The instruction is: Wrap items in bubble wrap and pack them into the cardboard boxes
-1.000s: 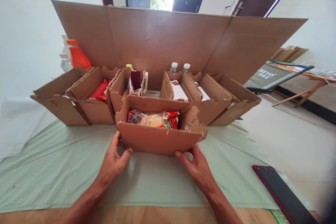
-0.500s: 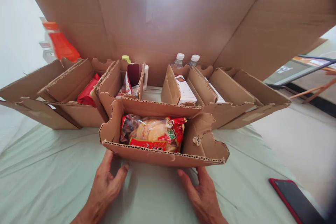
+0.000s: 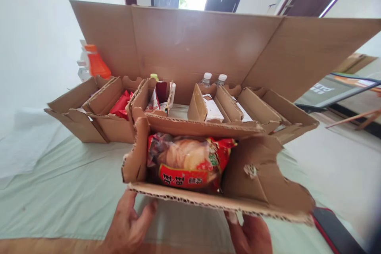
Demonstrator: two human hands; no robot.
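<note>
An open cardboard box (image 3: 178, 228) is lifted off the green cloth and tilted toward me. Inside it lies a red snack bag (image 3: 187, 162) with pale food pictured on it. My left hand (image 3: 127, 226) is under the box's near left corner, fingers curled against its front wall. Under the near right bottom edge my right hand (image 3: 251, 234) supports the box, its fingertips hidden by the cardboard. The box's torn right flap (image 3: 268, 174) hangs out to the right.
Several more open cardboard boxes (image 3: 113, 123) stand in a row behind, with red packets, cartons and two clear bottles (image 3: 212, 79). A tall cardboard sheet (image 3: 193, 43) stands behind them. An orange bottle (image 3: 95, 63) is far left. A dark phone (image 3: 333, 232) lies at right on the green cloth (image 3: 59, 190).
The box with the snack bag has risen off the cloth and come closer to me. Both hands have slid under its near edge.
</note>
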